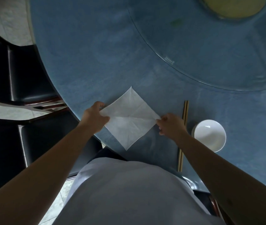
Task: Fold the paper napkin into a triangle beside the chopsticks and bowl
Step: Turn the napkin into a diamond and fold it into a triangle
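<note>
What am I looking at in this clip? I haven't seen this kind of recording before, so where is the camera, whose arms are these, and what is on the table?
There is no machine here. A person wears a wide-angle camera on the head, looking down past their own chest, so the arms reaching in are theirs. The left hand and the right hand each pinch an opposite corner of a white paper napkin, opened flat as a diamond on the blue table; it is not yet folded. To its right lie a pair of chopsticks, partly behind the right arm, then an empty white bowl. A glass turntable sits farther back, and dark chairs stand on the left.
</note>
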`<action>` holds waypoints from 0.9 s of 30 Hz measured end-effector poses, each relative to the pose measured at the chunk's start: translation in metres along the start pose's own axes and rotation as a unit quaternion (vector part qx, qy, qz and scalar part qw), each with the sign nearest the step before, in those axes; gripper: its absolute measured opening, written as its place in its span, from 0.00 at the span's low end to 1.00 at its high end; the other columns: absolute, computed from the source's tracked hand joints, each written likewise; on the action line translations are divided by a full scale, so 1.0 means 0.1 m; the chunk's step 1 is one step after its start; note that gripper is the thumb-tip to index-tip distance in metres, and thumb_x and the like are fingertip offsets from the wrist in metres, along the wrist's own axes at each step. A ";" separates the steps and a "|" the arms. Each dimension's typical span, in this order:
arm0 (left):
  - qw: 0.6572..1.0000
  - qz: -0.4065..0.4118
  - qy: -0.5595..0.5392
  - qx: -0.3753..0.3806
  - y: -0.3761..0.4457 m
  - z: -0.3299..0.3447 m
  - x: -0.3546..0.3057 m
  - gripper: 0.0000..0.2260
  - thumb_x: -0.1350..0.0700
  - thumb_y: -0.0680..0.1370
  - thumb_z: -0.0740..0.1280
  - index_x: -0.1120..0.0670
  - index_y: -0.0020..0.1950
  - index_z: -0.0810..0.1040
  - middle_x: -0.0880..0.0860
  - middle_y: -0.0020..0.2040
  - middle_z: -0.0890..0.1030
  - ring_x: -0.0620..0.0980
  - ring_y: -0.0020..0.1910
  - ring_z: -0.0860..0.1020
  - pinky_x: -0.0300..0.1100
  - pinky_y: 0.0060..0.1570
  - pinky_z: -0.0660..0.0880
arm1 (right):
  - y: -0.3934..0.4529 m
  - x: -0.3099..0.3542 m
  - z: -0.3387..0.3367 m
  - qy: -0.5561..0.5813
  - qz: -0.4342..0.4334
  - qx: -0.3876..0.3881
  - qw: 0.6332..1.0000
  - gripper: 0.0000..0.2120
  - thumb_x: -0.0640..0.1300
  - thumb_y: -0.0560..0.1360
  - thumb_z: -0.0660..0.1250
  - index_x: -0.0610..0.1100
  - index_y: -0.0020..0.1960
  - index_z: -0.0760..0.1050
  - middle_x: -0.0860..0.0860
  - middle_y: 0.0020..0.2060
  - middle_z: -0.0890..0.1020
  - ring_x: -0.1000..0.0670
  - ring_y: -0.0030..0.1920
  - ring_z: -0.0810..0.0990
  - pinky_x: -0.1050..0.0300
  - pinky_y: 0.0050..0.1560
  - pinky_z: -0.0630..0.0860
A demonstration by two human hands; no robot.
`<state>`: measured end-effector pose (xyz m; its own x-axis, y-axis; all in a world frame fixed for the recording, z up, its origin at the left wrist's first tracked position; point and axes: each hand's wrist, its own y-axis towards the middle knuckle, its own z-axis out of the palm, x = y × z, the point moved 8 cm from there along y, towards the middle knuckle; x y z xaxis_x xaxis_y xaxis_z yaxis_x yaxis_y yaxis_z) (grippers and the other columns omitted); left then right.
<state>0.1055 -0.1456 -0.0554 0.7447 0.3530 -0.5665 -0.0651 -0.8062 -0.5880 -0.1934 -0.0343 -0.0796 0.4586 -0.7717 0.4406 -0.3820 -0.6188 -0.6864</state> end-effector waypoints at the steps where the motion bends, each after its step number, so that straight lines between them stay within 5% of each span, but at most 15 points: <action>1: 0.997 0.021 0.069 -0.024 -0.03 -0.04 -0.03 0.21 0.56 0.71 0.72 0.49 0.62 0.72 0.54 0.55 0.77 0.52 0.43 0.79 0.44 0.34 0.77 | -0.02 0.03 -0.05 -0.068 -0.013 -0.020 0.997 0.12 0.55 0.71 0.63 0.47 0.40 0.74 0.50 0.32 0.80 0.48 0.31 0.79 0.51 0.36 0.78; 4: 0.945 0.123 0.269 -0.141 -0.22 -0.09 -0.18 0.27 0.47 0.72 0.70 0.52 0.67 0.67 0.57 0.63 0.72 0.61 0.58 0.73 0.56 0.50 0.73 | -0.08 0.19 -0.19 -0.138 -0.070 -0.115 0.981 0.10 0.59 0.71 0.60 0.53 0.46 0.68 0.54 0.38 0.75 0.49 0.37 0.73 0.53 0.38 0.68; 6: 0.915 0.217 0.289 -0.178 -0.38 0.04 -0.34 0.25 0.48 0.72 0.70 0.53 0.66 0.69 0.58 0.63 0.73 0.62 0.59 0.72 0.58 0.54 0.71 | -0.15 0.42 -0.15 -0.158 -0.170 -0.169 0.958 0.11 0.56 0.72 0.61 0.51 0.51 0.70 0.51 0.45 0.76 0.46 0.45 0.74 0.51 0.43 0.68; 11: 0.879 0.358 0.307 -0.071 -0.46 0.63 -0.43 0.22 0.52 0.75 0.60 0.59 0.66 0.73 0.60 0.68 0.73 0.60 0.69 0.70 0.55 0.62 0.68 | -0.37 0.90 0.43 -0.273 -0.379 -0.184 0.865 0.18 0.49 0.71 0.64 0.46 0.59 0.75 0.47 0.59 0.79 0.42 0.57 0.76 0.47 0.53 0.69; 14: 0.874 0.334 0.351 -0.035 -0.35 0.72 -0.20 0.28 0.47 0.78 0.55 0.60 0.75 0.62 0.58 0.77 0.60 0.55 0.76 0.57 0.54 0.73 0.57 | -0.39 0.83 0.60 -0.306 -0.431 -0.177 0.830 0.23 0.51 0.74 0.62 0.43 0.66 0.73 0.46 0.67 0.75 0.45 0.66 0.73 0.46 0.60 0.69; 20: 0.877 0.274 0.391 -0.042 -0.28 0.57 0.05 0.41 0.33 0.73 0.55 0.56 0.78 0.51 0.54 0.79 0.50 0.52 0.78 0.48 0.53 0.75 0.46 | -0.18 0.39 0.52 -0.370 -0.356 -0.106 0.852 0.42 0.68 0.72 0.57 0.44 0.77 0.53 0.48 0.77 0.60 0.46 0.76 0.55 0.38 0.70 0.54; 27: 0.888 0.217 0.404 -0.043 -0.30 0.43 0.21 0.50 0.23 0.68 0.49 0.55 0.78 0.40 0.53 0.79 0.40 0.51 0.76 0.36 0.55 0.74 0.37 | -0.16 0.23 0.38 -0.381 -0.310 -0.094 0.866 0.46 0.74 0.71 0.50 0.45 0.78 0.46 0.47 0.78 0.53 0.47 0.77 0.48 0.40 0.73 0.49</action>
<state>0.0948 -0.0939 -0.0747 0.8976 -0.4271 -0.1090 -0.4368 -0.8286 -0.3501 -0.1457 -0.0364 -0.0802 0.9912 -0.0075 0.1323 0.0351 -0.9478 -0.3171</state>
